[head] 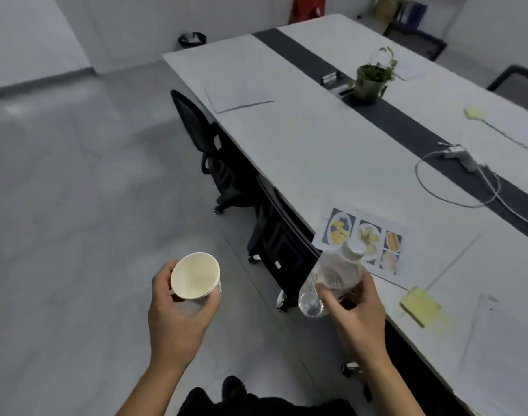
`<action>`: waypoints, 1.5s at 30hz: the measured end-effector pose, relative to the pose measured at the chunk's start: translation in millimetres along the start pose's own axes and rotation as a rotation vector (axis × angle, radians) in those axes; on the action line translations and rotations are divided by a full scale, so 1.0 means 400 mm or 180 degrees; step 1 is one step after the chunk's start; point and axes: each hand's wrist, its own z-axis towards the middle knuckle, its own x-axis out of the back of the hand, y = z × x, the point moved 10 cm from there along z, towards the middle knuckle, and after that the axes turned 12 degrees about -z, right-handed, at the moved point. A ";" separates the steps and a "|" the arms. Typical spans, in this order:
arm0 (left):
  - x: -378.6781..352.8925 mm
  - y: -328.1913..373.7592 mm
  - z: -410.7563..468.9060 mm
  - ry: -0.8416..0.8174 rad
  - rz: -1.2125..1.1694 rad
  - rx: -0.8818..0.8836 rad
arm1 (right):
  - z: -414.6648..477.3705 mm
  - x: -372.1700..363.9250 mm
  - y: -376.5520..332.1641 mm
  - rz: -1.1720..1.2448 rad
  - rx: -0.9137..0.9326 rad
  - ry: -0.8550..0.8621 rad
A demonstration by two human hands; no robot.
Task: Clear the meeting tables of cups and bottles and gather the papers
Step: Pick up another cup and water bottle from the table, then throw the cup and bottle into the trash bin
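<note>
A paper cup [195, 276] is held in the L hand [178, 310] over the grey floor, well clear of the table [301, 151]. The thumb is curled round the cup's left side and the fingers round its right, w/ the open mouth turned up toward the camera. A clear plastic bottle [331, 277] w/ a white cap is gripped in the R hand [358, 313], fingers and thumb wrapped round its body. It is held tilted, cap end up and toward the table, base down toward the camera, just off the table's near edge. Partly hidden behind the bottle, a printed sheet [373, 235] w/ food photos is laid flat at that edge. Near it, closer to the camera, a yellow sticky-note pad [418, 306] is seen, and a plain white sheet [502, 349] is laid at bottom right. More papers [238, 97] are laid toward the table's far end, near its edge. A dark strip [406, 127] is run along the table's middle; a potted plant [370, 82] is stood on it, and a white cable [454, 187] is looped across it, closer in. A yellow item on a thin stick [474, 112] is laid beyond the strip; what it is can't be told. Two black office chairs [202, 130] are set against the table's near side, and a black bin [192, 39] is stood by the far wall.
</note>
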 end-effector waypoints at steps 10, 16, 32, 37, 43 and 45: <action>0.467 -0.094 0.290 0.1167 -0.0041 0.0167 | 0.111 -0.559 -0.389 -0.0073 0.0683 -0.0838; 0.633 -0.195 0.593 0.1395 0.0088 0.0411 | 0.269 -0.942 -0.504 -0.0016 0.0548 -0.1144; 1.068 -0.123 1.638 0.1875 -0.0010 0.0139 | 0.800 -1.834 -1.280 -0.0108 0.1035 -0.1674; 1.133 -0.177 2.054 0.1492 -0.0028 0.0254 | 0.978 -2.061 -1.419 -0.0198 0.0817 -0.1388; 1.100 -0.070 2.590 0.0696 0.0240 -0.0069 | 1.227 -2.135 -1.601 -0.0067 0.0585 -0.0669; 1.051 -0.055 2.752 0.0458 0.0282 -0.0164 | 1.328 -2.157 -1.625 0.0041 0.0459 -0.0459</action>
